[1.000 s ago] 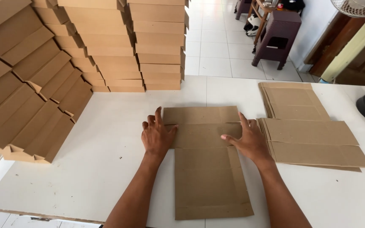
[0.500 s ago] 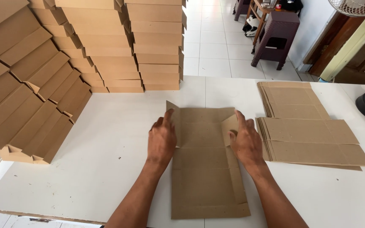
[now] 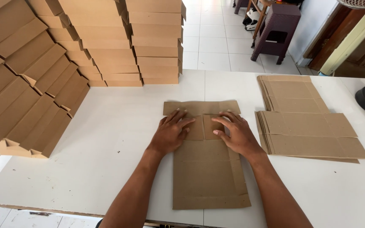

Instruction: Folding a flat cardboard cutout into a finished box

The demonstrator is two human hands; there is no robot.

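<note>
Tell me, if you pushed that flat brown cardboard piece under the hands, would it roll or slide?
The cardboard piece would probably slide: it lies flat on the smooth white table. It looks thin, so likely light. Its folded side flaps may spring open once both hands lift.

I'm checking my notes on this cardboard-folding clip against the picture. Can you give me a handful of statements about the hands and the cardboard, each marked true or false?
1. Both hands press flat on the cardboard blank in front of the person. True: the left hand and the right hand each lie palm down on it.
2. The blank's two side flaps stand upright. False: they are folded in flat under the hands.
3. Flat cardboard blanks lie stacked to the right of the hands. True.
4. The table is black. False: it is white.
5. Stacks of folded boxes stand at the table's far edge. True.
6. The right hand holds a knife. False: it holds nothing and rests on cardboard.
</note>
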